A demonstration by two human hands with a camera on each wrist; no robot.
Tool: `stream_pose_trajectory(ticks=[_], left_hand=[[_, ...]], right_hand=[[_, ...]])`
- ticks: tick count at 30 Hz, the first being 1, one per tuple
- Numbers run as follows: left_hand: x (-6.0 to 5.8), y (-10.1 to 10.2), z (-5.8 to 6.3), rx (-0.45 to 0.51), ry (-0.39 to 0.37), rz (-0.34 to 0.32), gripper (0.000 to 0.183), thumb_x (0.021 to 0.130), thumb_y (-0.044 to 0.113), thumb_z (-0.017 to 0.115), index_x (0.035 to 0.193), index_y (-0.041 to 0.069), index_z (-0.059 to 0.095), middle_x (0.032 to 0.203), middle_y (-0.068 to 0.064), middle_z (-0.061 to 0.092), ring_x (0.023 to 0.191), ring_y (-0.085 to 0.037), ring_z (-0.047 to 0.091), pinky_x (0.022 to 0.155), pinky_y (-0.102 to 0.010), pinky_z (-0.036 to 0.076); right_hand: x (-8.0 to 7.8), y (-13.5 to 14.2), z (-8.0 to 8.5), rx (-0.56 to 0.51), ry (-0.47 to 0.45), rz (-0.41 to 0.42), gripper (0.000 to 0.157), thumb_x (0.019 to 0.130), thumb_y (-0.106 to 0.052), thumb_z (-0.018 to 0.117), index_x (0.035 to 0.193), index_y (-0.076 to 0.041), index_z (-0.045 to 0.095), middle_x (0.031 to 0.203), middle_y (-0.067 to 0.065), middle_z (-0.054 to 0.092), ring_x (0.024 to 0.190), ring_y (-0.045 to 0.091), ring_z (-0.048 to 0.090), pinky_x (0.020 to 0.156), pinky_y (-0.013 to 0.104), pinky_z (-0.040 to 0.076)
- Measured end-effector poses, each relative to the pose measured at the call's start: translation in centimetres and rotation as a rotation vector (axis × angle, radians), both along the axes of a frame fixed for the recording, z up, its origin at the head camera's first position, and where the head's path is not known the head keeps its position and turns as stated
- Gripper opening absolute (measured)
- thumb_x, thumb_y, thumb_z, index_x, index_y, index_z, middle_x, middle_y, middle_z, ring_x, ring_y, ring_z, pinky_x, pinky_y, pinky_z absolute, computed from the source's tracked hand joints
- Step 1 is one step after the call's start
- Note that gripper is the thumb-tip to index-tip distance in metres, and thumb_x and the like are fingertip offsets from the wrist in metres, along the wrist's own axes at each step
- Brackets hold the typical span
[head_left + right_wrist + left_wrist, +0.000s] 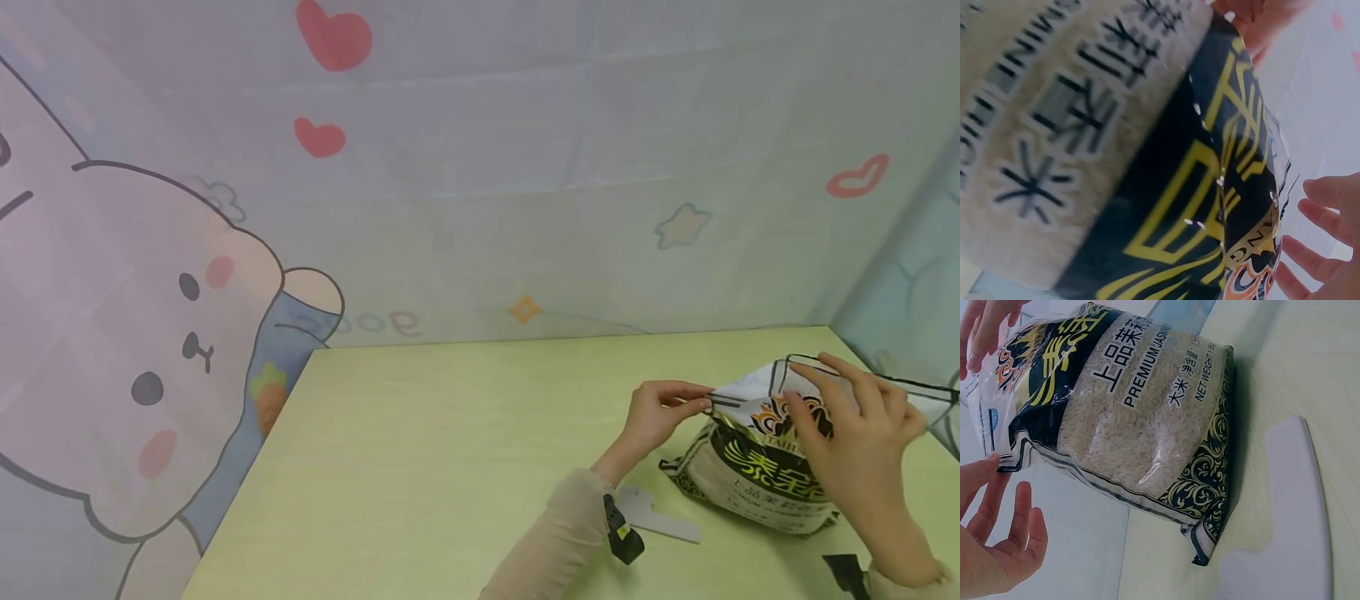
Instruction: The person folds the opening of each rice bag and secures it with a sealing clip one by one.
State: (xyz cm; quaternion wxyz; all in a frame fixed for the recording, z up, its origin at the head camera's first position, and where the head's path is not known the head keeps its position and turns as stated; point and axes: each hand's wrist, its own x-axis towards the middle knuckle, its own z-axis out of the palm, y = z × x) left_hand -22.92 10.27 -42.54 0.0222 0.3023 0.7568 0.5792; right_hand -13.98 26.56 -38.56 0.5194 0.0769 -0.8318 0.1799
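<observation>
A plastic bag of jasmine rice stands on the right side of the table. It has a black band with yellow lettering, and its upper part is white and slack. My left hand pinches the bag's upper left corner between thumb and index finger; the other fingers are loose in the left wrist view. Over the bag's top right, my right hand spreads its fingers at the white upper part. The right wrist view has those fingers extended beside the printed front, not curled round it. Whether they touch the film is hard to tell.
A flat white piece with a notched outline lies on the pale yellow table, left of the bag and by the left wrist. Behind the table hangs a printed cloth with hearts and a cartoon animal.
</observation>
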Motion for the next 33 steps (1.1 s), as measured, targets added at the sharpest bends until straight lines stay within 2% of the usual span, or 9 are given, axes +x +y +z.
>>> stream_pose_trajectory(ticks=[5,10,18,22,25,29,31,33], left_hand=[[0.0,-0.1,-0.2,0.035,-0.024,-0.018,0.021,0.084,0.018,0.061,0.101,0.009,0.069,0.097,-0.007,0.069,0.074,-0.007,0.064,0.066,-0.009,0.046],[0.0,-0.2,-0.2,0.057,-0.023,-0.031,0.021,0.084,0.017,0.060,0.100,0.007,0.069,0.096,-0.009,0.069,0.075,-0.008,0.064,0.067,-0.010,0.046],[0.3,-1.1,-0.4,0.003,-0.025,-0.034,0.020,0.084,0.018,0.060,0.098,0.007,0.069,0.097,-0.007,0.069,0.074,-0.009,0.064,0.064,-0.010,0.046],[0.5,-1.8,-0.7,-0.080,-0.057,-0.068,0.020,0.084,0.017,0.061,0.100,0.007,0.068,0.097,-0.008,0.069,0.073,-0.009,0.065,0.063,-0.010,0.046],[0.6,-2.3,-0.9,-0.181,-0.065,-0.092,0.020,0.084,0.017,0.061,0.101,0.009,0.067,0.094,-0.006,0.069,0.072,-0.004,0.063,0.061,-0.009,0.046],[0.5,-3.1,-1.1,-0.326,-0.044,-0.117,0.018,0.083,0.018,0.062,0.097,0.009,0.068,0.091,-0.003,0.070,0.068,0.001,0.060,0.058,-0.009,0.044],[0.4,-3.4,-1.2,-0.387,-0.031,-0.133,0.017,0.083,0.019,0.063,0.095,0.009,0.069,0.089,-0.002,0.070,0.066,0.002,0.058,0.056,-0.009,0.043],[0.4,-3.8,-1.5,-0.434,-0.023,-0.154,0.016,0.083,0.019,0.063,0.094,0.009,0.069,0.087,-0.001,0.070,0.066,0.003,0.057,0.055,-0.008,0.042]], right_hand=[[-0.7,0.2,0.7,0.029,-0.046,-0.040,0.059,0.092,-0.050,0.035,0.108,0.002,0.057,0.117,0.026,0.051,0.096,0.050,0.034,0.077,0.060,0.009],[-0.8,0.2,1.3,0.058,-0.160,-0.065,0.062,0.093,-0.052,0.027,0.111,0.000,0.056,0.113,0.026,0.051,0.102,0.050,0.033,0.082,0.065,0.008],[-0.6,0.2,1.7,0.044,-0.236,-0.087,0.042,0.096,-0.035,0.037,0.106,0.000,0.057,0.104,0.029,0.049,0.102,0.052,0.033,0.089,0.064,0.006],[-0.6,0.3,1.7,0.038,-0.235,-0.079,0.038,0.095,-0.032,0.038,0.106,0.000,0.057,0.104,0.028,0.049,0.101,0.052,0.033,0.089,0.064,0.005],[-0.5,0.4,1.6,0.040,-0.233,-0.079,0.043,0.096,-0.036,0.035,0.106,-0.001,0.057,0.104,0.028,0.049,0.101,0.052,0.033,0.089,0.065,0.005],[-0.5,0.5,1.4,0.042,-0.221,-0.074,0.056,0.095,-0.047,0.027,0.106,-0.001,0.057,0.105,0.028,0.049,0.100,0.052,0.033,0.088,0.065,0.005],[-0.5,0.4,1.4,0.039,-0.219,-0.072,0.058,0.094,-0.049,0.025,0.106,-0.001,0.057,0.105,0.028,0.049,0.101,0.052,0.033,0.089,0.065,0.005],[-0.5,0.4,1.3,0.034,-0.222,-0.069,0.054,0.095,-0.045,0.028,0.106,-0.001,0.057,0.105,0.028,0.049,0.101,0.052,0.033,0.090,0.065,0.004]])
